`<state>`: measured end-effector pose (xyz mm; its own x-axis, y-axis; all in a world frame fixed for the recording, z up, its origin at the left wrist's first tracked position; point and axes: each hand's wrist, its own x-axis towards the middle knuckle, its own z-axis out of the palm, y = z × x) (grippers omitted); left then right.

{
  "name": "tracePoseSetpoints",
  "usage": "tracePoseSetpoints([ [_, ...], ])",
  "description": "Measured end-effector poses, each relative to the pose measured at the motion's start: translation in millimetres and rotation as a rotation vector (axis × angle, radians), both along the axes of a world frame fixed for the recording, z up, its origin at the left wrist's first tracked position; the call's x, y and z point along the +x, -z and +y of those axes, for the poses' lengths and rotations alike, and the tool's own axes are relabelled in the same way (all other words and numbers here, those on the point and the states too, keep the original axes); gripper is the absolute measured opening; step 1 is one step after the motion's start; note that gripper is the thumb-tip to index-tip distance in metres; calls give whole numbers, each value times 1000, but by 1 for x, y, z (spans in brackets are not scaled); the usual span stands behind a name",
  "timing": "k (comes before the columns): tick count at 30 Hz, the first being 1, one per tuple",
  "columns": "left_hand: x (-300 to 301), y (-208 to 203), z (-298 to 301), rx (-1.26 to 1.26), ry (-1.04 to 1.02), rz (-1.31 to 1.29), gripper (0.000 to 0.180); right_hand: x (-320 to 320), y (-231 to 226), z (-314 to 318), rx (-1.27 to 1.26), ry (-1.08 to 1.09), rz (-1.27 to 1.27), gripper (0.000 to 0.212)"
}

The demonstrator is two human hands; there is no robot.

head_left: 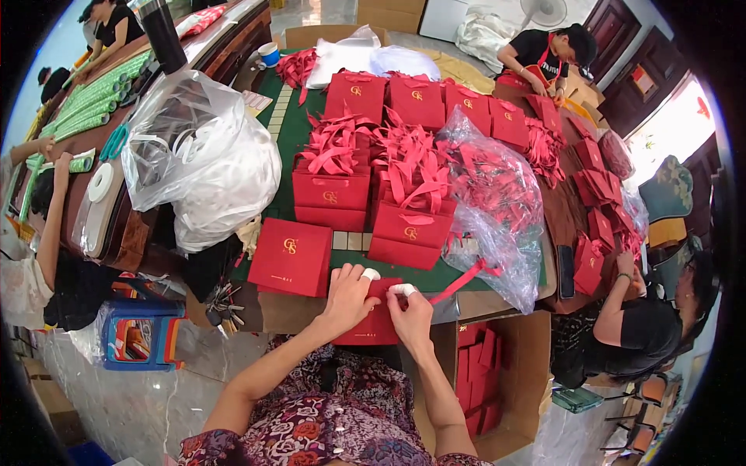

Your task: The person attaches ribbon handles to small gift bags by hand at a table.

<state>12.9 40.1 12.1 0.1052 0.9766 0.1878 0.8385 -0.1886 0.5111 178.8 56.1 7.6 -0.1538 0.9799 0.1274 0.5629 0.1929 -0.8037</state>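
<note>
A red paper gift bag (pixel 371 332) lies at the table's near edge between my two hands. My left hand (pixel 347 297) closes over its upper left part, a white wrap on one finger. At the upper right edge of the same bag, my right hand (pixel 410 317) pinches with thumb and finger, also wearing a white wrap. A red ribbon (pixel 458 284) trails out to the right from beside my right fingers; its other end is hidden behind them. Just beyond my left hand lies a stack of flat red bags (pixel 290 256).
Bags heaped with ribbons (pixel 331 190) stand ahead, beside a clear plastic bag of ribbons (pixel 497 186). A bulging bag of white ribbon (pixel 221 171) is at left. An open cardboard box (pixel 509 388) holds red bags below right. Other people work at both sides.
</note>
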Motion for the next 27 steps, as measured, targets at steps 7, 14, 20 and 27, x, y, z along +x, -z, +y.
tracePoseSetpoints([
  [7, 5, 6, -7, 8, -58, -183, 27, -7, -7, 7, -177, 63, 50, 16],
  [14, 21, 14, -17, 287, -27, 8, 21, -14, -19, 5, -112, 18, -142, 15],
  [20, 8, 8, -13, 76, -98, -223, 24, -12, -7, -8, -38, 30, 4, 16],
  [27, 5, 11, -12, 66, -63, -258, 23, -5, -17, -4, -56, -81, -67, 14],
])
